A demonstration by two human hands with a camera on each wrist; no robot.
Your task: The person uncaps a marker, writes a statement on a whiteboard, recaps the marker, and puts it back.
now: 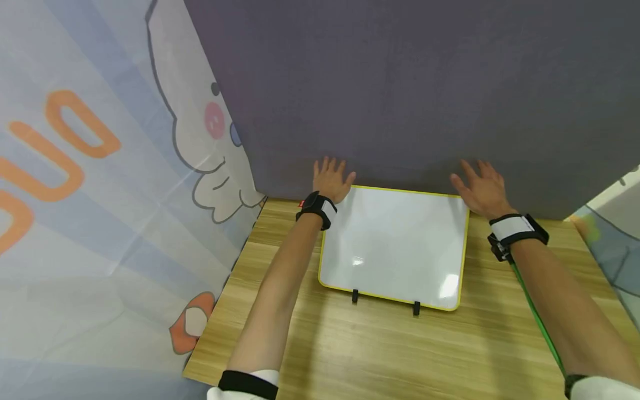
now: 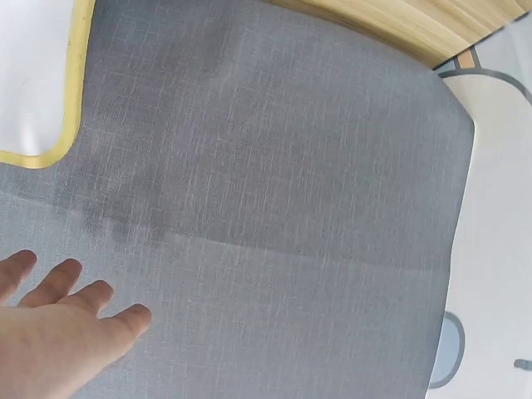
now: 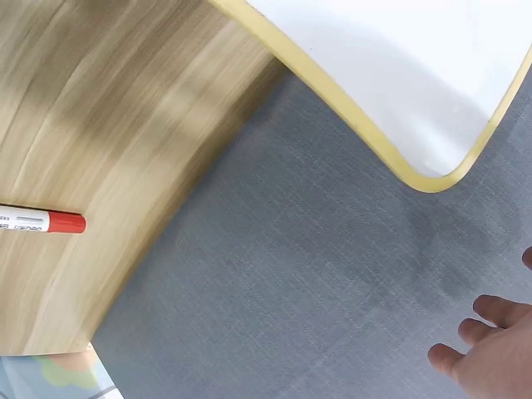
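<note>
A whiteboard (image 1: 395, 244) with a yellow rim stands on the wooden table, with two small black feet (image 1: 416, 308) at its lower edge. My left hand (image 1: 331, 181) is at its upper left corner, fingers spread toward the grey panel behind. Near the upper right corner is my right hand (image 1: 482, 191), also with fingers spread. Both wrist views show a gap between the fingers and the board's rim; neither hand holds anything. Whether the fingertips touch the panel I cannot tell.
The grey panel (image 1: 400, 94) rises behind the board. A red-capped marker (image 3: 50, 220) lies on the wooden table (image 1: 380, 350), right of the board. Something small and red (image 1: 301, 204) shows beside my left wrist. A cartoon-printed cloth (image 1: 125, 222) hangs at left.
</note>
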